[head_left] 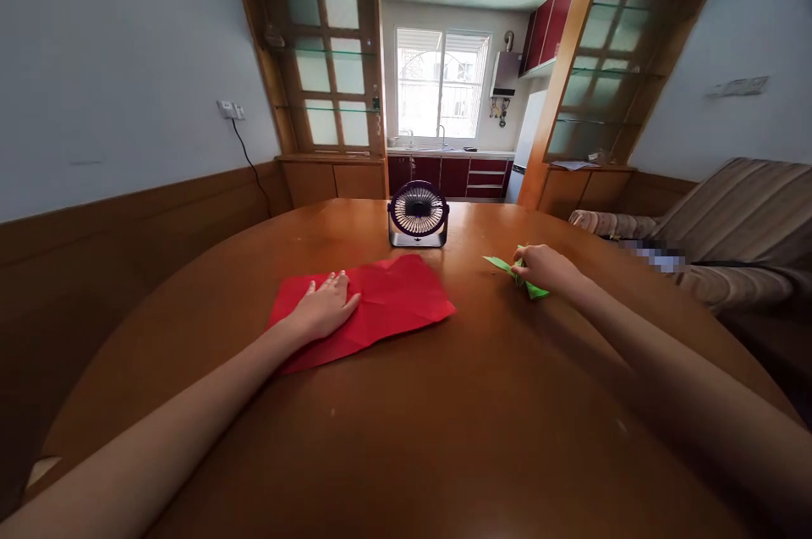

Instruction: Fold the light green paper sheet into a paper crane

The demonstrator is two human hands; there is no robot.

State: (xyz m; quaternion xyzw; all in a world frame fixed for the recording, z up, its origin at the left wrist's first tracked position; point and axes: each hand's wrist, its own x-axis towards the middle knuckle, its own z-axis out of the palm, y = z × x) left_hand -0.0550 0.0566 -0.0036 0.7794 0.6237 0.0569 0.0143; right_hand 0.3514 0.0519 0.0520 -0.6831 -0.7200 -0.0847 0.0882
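Note:
A creased sheet of red paper (399, 294) lies on the wooden table, its edges uneven. My left hand (323, 307) rests flat on the left part of the sheet, fingers spread. To the right, my right hand (546, 268) pinches a small piece of folded green paper (534, 291) at or just above the tabletop. Pointed ends of the green paper stick out to the left and below my fingers; its middle is hidden behind them, so its full shape does not show.
A small dark desk fan (419, 211) on a stand sits just beyond the red paper. The oval table (406, 437) has a rounded edge on both sides. A striped armchair (742, 226) stands at the right, and a black cord (249, 156) hangs from a wall socket at the left.

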